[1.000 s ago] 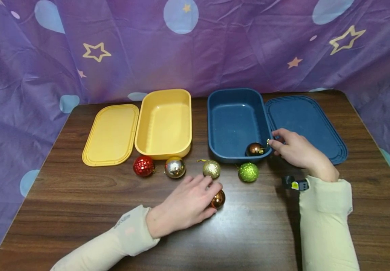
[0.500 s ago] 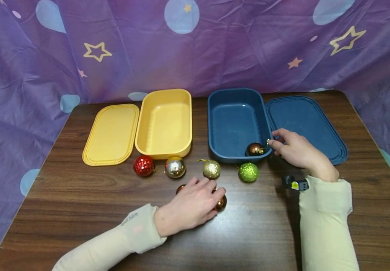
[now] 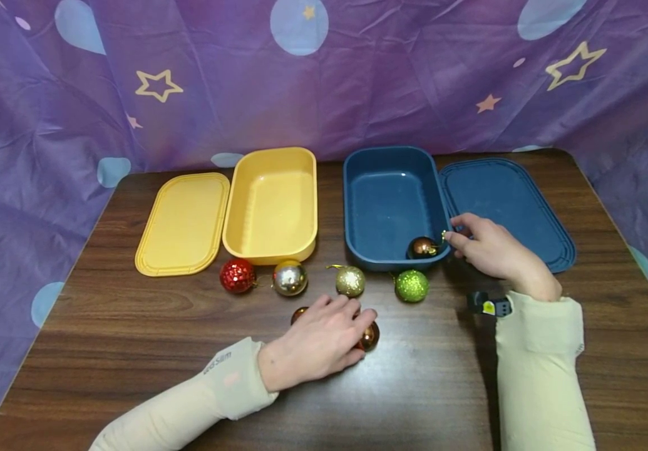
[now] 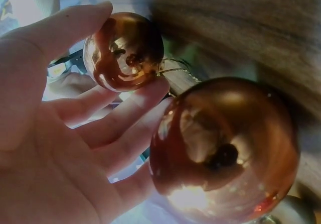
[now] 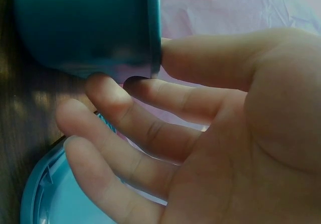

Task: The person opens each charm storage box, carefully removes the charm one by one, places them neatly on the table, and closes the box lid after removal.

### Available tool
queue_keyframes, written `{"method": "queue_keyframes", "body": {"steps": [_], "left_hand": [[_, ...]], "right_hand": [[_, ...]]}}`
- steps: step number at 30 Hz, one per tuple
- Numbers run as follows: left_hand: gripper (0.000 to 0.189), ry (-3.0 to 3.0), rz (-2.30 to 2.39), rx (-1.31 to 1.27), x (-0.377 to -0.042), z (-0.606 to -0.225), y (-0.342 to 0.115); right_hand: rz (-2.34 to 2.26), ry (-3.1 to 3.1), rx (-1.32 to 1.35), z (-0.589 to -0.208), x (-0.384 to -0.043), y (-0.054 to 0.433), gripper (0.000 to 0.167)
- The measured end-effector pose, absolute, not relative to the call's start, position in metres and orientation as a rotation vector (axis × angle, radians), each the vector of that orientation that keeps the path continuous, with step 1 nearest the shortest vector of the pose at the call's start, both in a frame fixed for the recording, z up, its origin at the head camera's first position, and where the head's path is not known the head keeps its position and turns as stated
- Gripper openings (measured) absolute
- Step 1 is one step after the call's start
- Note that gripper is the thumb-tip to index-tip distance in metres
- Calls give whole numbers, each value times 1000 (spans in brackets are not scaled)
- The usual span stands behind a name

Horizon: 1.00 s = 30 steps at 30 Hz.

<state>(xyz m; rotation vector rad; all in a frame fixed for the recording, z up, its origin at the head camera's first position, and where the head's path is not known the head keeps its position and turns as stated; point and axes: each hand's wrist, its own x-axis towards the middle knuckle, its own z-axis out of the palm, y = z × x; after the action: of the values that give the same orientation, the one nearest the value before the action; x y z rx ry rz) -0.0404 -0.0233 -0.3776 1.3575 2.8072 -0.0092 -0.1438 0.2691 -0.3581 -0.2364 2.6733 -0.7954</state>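
My left hand is low over the table, with a shiny copper Christmas ball between its thumb and fingers. In the left wrist view the thumb lies against that ball, fingers behind. A second copper ball sits by the little finger; in the head view the hand mostly covers this ball. My right hand pinches the rim of the blue box at its near right corner, thumb on the rim and fingertips at the outer wall. Inside that corner rests a brown ball, its gold loop at the thumb tip.
A yellow box stands left of the blue one, its lid alongside. The blue lid lies to the right. In front of the boxes are a red ball, a silver ball, a gold glitter ball and a green ball.
My left hand has shifted slightly right and towards the table's near edge with the copper ball, and the second copper ball now shows behind it. The right hand has stayed at the blue rim.
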Motion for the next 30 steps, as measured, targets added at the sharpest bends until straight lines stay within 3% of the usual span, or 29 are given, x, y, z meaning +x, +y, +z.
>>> {"method": "queue_keyframes", "body": {"steps": [17,30], "left_hand": [[49,2846,27,1344,-43,-376,-27],[61,2838,68,1303,-45,-364,-33]], "right_hand": [[-807,2681,-230,-358,-143,269,49],[-792,2681,-234,-358,-144,269,48]]}}
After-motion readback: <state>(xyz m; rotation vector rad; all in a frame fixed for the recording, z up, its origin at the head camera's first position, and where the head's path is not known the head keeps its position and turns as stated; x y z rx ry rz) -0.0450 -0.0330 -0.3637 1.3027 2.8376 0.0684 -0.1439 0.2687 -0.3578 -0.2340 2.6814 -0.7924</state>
